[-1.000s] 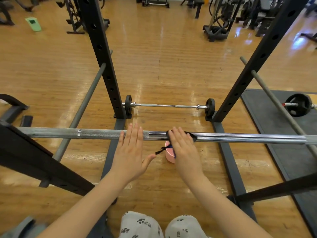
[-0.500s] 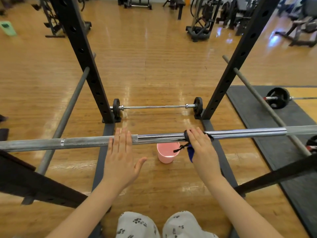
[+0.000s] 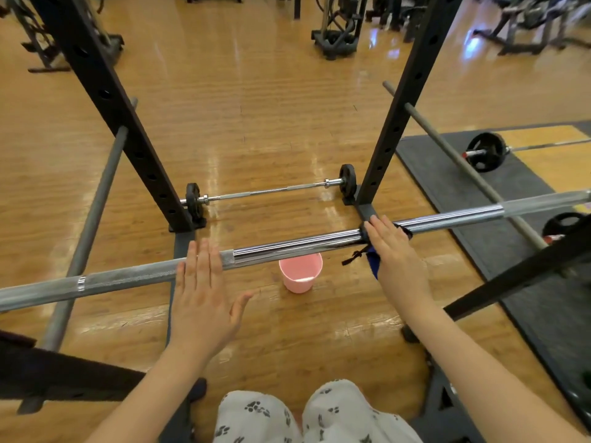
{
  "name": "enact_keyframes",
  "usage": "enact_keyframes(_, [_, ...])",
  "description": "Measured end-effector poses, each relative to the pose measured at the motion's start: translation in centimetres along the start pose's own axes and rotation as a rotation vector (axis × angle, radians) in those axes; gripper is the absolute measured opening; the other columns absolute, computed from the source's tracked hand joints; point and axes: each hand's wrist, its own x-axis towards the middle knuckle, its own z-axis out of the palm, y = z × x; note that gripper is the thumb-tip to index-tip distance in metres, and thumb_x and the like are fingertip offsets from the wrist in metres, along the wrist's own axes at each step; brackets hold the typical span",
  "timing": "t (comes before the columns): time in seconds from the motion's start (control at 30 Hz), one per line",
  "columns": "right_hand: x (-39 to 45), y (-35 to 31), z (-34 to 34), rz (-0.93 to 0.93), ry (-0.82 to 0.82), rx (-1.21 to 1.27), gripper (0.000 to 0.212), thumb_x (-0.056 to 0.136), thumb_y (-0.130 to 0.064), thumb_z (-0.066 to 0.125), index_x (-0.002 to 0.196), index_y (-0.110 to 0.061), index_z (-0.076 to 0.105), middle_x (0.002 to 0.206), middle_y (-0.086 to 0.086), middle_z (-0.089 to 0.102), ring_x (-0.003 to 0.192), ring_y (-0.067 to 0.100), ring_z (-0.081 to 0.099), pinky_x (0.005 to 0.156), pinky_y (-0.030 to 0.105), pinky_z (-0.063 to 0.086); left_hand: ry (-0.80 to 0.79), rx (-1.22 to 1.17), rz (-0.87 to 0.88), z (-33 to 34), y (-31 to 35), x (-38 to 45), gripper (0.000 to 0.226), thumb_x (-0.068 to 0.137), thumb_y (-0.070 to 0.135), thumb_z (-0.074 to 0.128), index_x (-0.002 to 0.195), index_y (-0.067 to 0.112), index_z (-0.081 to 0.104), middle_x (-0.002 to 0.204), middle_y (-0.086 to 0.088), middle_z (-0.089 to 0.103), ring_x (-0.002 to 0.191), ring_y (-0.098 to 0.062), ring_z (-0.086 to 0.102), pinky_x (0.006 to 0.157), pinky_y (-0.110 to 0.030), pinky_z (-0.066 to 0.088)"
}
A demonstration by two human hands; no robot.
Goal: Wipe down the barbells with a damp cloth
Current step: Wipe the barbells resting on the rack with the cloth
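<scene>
So, counting barbells: three I can see. The main barbell (image 3: 297, 243) runs across in front of me at a slant, racked, half knurled grey on the left and shiny chrome on the right. A small barbell (image 3: 271, 190) with two little black plates lies on the floor between the two black rack posts (image 3: 105, 100). A third barbell (image 3: 486, 151) sits on the dark mat (image 3: 499, 199) to the right, only one plate of it in view.

One cloth (image 3: 372, 262), dark blue with a black strap dangling. The right hand (image 3: 396, 254) lays it over the chrome part of the main bar, fingers fairly straight across the top, pressing more than clenching. Left hand (image 3: 204, 295) has a flat, open grip, fingers extended with the tips resting on the knurled part, thumb out to the side, holding nothing.

One pink bucket (image 3: 300, 273) on the floor right below the bar, between the hands.

Floor is glossy wooden boards with light glare. Two grey safety bars (image 3: 96, 199) angle out either side. More gym machines (image 3: 335, 30) stand at the back, blurry.
</scene>
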Motion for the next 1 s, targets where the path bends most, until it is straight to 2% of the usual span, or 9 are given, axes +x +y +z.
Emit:
enact_keyframes(0.07, [0.0, 2.1, -1.3, 0.160, 0.031, 0.012, 0.064, 0.076, 0.022, 0.059, 0.135, 0.000, 0.048, 0.143, 0.017, 0.045, 0.136, 0.032, 0.035, 0.111, 0.050, 0.028, -0.008, -0.006, -0.007, -0.1, 0.2, 0.0, 0.089, 0.094, 0.065, 0.007, 0.143, -0.007, 0.025, 0.150, -0.028, 0.028, 0.140, -0.037, 0.017, 0.115, -0.037, -0.001])
enact_keyframes(0.2, [0.5, 3.2, -2.1, 0.322, 0.042, -0.042, 0.061, 0.084, 0.019, 0.050, 0.141, 0.000, 0.040, 0.149, 0.016, 0.036, 0.143, 0.028, 0.022, 0.117, 0.043, 0.017, -0.018, -0.002, -0.031, 0.0, 0.6, 0.1, 0.091, 0.093, 0.066, 0.006, 0.143, -0.008, 0.025, 0.149, -0.028, 0.028, 0.140, -0.037, 0.016, 0.116, -0.036, -0.004])
enact_keyframes(0.33, [0.2, -1.5, 0.1, 0.175, 0.050, -0.013, 0.071, 0.071, 0.027, 0.057, 0.137, 0.002, 0.044, 0.143, 0.018, 0.044, 0.138, 0.031, 0.032, 0.112, 0.044, 0.023, -0.009, 0.003, -0.033, 0.2, 0.6, 0.1, 0.089, 0.094, 0.065, 0.008, 0.143, -0.007, 0.024, 0.150, -0.028, 0.028, 0.141, -0.037, 0.015, 0.116, -0.036, -0.004])
enact_keyframes(0.43, [-0.3, -2.7, 0.8, 0.058, 0.016, 0.042, 0.074, 0.068, 0.025, 0.063, 0.136, 0.002, 0.046, 0.141, 0.017, 0.046, 0.136, 0.026, 0.030, 0.108, 0.044, 0.021, -0.001, 0.007, -0.027, 0.2, 0.3, 0.1, 0.088, 0.094, 0.064, 0.008, 0.144, -0.007, 0.023, 0.150, -0.027, 0.027, 0.141, -0.036, 0.015, 0.116, -0.036, -0.004])
enact_keyframes(0.53, [-0.2, -0.4, -0.9, 0.137, -0.013, 0.057, 0.070, 0.079, 0.020, 0.056, 0.142, -0.005, 0.040, 0.149, 0.010, 0.037, 0.141, 0.020, 0.023, 0.114, 0.037, 0.015, 0.000, -0.007, -0.037, 0.1, 0.4, 0.0, 0.088, 0.094, 0.063, 0.008, 0.144, -0.007, 0.024, 0.150, -0.027, 0.028, 0.141, -0.036, 0.017, 0.116, -0.035, -0.005])
enact_keyframes(0.7, [0.7, 3.8, -2.6, 0.393, 0.021, 0.004, 0.061, 0.087, 0.017, 0.046, 0.144, -0.004, 0.037, 0.152, 0.011, 0.031, 0.144, 0.024, 0.018, 0.118, 0.043, 0.017, 0.007, -0.021, -0.051, 0.1, 0.8, 0.1, 0.088, 0.095, 0.063, 0.009, 0.143, -0.008, 0.027, 0.149, -0.028, 0.029, 0.141, -0.037, 0.019, 0.116, -0.035, -0.005])
enact_keyframes(0.77, [0.8, 2.4, -2.0, 0.366, 0.023, 0.009, 0.064, 0.085, 0.019, 0.048, 0.144, -0.004, 0.035, 0.153, 0.011, 0.030, 0.144, 0.024, 0.018, 0.118, 0.041, 0.016, 0.012, -0.029, -0.049, 0.1, 0.8, 0.0, 0.087, 0.095, 0.062, 0.009, 0.143, -0.008, 0.027, 0.149, -0.028, 0.029, 0.140, -0.038, 0.019, 0.116, -0.035, -0.005])
enact_keyframes(0.87, [0.2, -0.4, -0.5, 0.197, 0.008, 0.044, 0.069, 0.080, 0.021, 0.054, 0.143, -0.003, 0.037, 0.150, 0.012, 0.035, 0.142, 0.025, 0.023, 0.116, 0.039, 0.016, 0.017, -0.033, -0.044, 0.2, 0.7, 0.0, 0.087, 0.095, 0.062, 0.009, 0.143, -0.008, 0.027, 0.150, -0.028, 0.027, 0.141, -0.039, 0.019, 0.116, -0.032, -0.008])
enact_keyframes(1.0, [0.0, 1.4, -1.1, 0.165, -0.004, 0.073, 0.066, 0.081, 0.018, 0.055, 0.142, -0.004, 0.040, 0.149, 0.011, 0.037, 0.143, 0.025, 0.023, 0.115, 0.037, 0.016, 0.029, -0.030, -0.041, 0.1, 0.7, -0.1, 0.086, 0.095, 0.061, 0.012, 0.142, -0.009, 0.028, 0.149, -0.029, 0.028, 0.140, -0.041, 0.021, 0.116, -0.030, -0.009])
